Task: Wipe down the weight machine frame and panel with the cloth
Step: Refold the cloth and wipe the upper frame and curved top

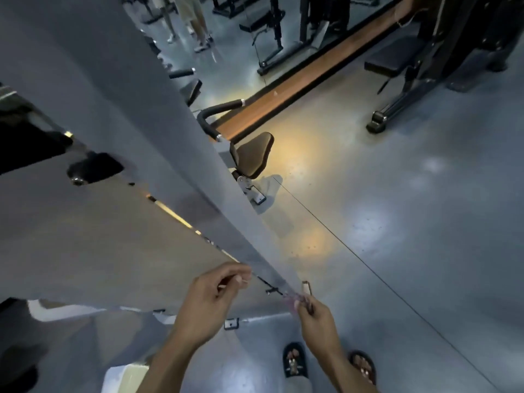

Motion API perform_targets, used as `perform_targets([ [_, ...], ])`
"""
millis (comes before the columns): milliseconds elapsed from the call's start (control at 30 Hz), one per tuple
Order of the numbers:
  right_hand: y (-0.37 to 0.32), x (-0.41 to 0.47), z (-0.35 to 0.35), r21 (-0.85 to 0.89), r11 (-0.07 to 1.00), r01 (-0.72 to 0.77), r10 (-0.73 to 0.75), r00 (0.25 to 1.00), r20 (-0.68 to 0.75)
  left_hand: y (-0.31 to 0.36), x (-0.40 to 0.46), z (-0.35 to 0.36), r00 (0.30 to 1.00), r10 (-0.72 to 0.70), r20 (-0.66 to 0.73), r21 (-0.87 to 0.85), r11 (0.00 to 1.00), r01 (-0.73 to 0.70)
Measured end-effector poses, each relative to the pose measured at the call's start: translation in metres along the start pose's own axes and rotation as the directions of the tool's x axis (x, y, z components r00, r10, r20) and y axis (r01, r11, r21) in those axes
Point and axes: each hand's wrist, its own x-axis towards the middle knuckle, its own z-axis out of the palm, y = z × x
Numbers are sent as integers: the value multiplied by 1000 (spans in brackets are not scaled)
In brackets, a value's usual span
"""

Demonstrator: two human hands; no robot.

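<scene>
The grey weight machine panel (pixel 93 239) fills the left side, and its slanted frame post (pixel 181 114) runs down to a narrow edge between my hands. My right hand (pixel 316 317) pinches a blurred pinkish cloth (pixel 292 298) against the lower tip of that edge. My left hand (pixel 212 302) is curled on the panel side, thumb and fingers pinching a thin pale strip that looks like the cloth's other end. Most of the cloth is hidden by the frame edge and my fingers. A small bent metal hook (pixel 307 287) sticks up just above my right hand.
A brown padded seat (pixel 252 154) and black-grip handles (pixel 218 109) belong to this machine. Another black machine with a bench (pixel 394 62) stands at the far right, with more equipment and people's legs (pixel 195 21) at the back. My sandalled feet (pixel 295 361) are on the shiny grey floor (pixel 411 211).
</scene>
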Motion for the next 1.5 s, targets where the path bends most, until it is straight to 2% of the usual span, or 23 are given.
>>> perform_targets([
  [200, -12, 15, 23, 278, 960, -18, 67, 984, -168, -29, 22, 12, 981, -15, 191, 121, 993, -8],
  [333, -39, 16, 38, 421, 898, 129, 22, 941, -337, -42, 34, 21, 966, 26, 256, 200, 977, -79],
  [433, -73, 6, 55, 387, 877, 285, -178, 940, -290, -48, 42, 30, 956, 52, 287, 236, 964, -123],
  [500, -83, 0, 71, 276, 855, 438, -376, 892, -250, -53, 44, 34, 954, 102, 283, 272, 945, -182],
  [567, -72, 6, 82, 187, 829, 527, -479, 842, -247, -60, 46, 38, 949, 129, 287, 282, 936, -213],
  [633, -45, 20, 85, 154, 848, 507, -466, 853, -235, -65, 48, 41, 950, 97, 298, 262, 948, -179],
  [733, -1, 47, 79, 119, 941, 316, -287, 935, -208, -68, 48, 43, 949, 72, 306, 267, 951, -158],
  [800, 11, 56, 75, 129, 966, 224, -197, 961, -195, -71, 49, 43, 951, 67, 300, 272, 950, -153],
  [867, -2, 49, 77, 145, 957, 250, -217, 953, -211, -75, 50, 45, 955, 60, 291, 277, 950, -144],
  [967, -26, 29, 84, 180, 893, 412, -366, 899, -240, -77, 50, 50, 957, 32, 289, 275, 955, -115],
  [1067, -12, 36, 85, 149, 867, 475, -436, 869, -232, -80, 52, 56, 954, 9, 299, 297, 950, -102],
  [1133, 15, 56, 81, 99, 915, 391, -365, 907, -210, -83, 53, 60, 959, 10, 283, 313, 944, -102],
  [1200, 38, 75, 75, 73, 967, 245, -229, 956, -185, -84, 53, 64, 963, -2, 270, 320, 943, -88],
  [1267, 41, 80, 72, 77, 984, 158, -141, 973, -185, -84, 52, 67, 967, -8, 256, 316, 946, -76],
  [1333, 23, 71, 72, 92, 967, 238, -215, 954, -207, -84, 52, 70, 968, -6, 251, 315, 946, -76],
  [1433, 0, 51, 79, 119, 884, 452, -421, 880, -219, -88, 54, 75, 969, -32, 246, 324, 945, -52],
  [1500, 9, 54, 80, 125, 862, 492, -463, 863, -203, -90, 54, 77, 969, -39, 246, 359, 932, -53],
])
